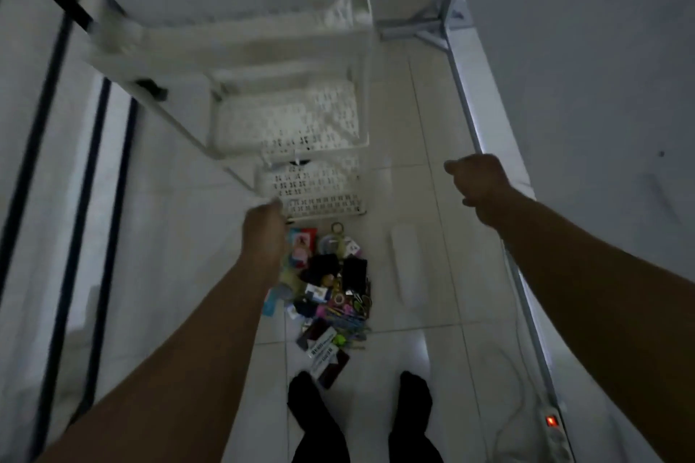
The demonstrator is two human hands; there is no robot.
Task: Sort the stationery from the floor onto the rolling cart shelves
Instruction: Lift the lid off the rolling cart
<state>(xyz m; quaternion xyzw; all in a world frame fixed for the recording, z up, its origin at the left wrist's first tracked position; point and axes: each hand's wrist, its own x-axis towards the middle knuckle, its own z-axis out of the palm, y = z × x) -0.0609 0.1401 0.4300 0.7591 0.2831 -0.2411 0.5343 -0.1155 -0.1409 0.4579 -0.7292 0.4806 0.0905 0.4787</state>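
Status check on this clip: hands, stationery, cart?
Both hands curled, apparently empty. Stationery pile unsorted on floor. Rolling cart just beyond the pile, visible shelves bare. Nothing blocking.

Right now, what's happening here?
A person stands over a pile of stationery on the tiled floor, just in front of a white rolling cart. The left hand is at the cart's near corner; whether it grips the frame is unclear. The right hand is curled in the air, holding nothing. The visible shelves look bare.

Dim room, white tiled floor (410,132), grey wall (583,49).
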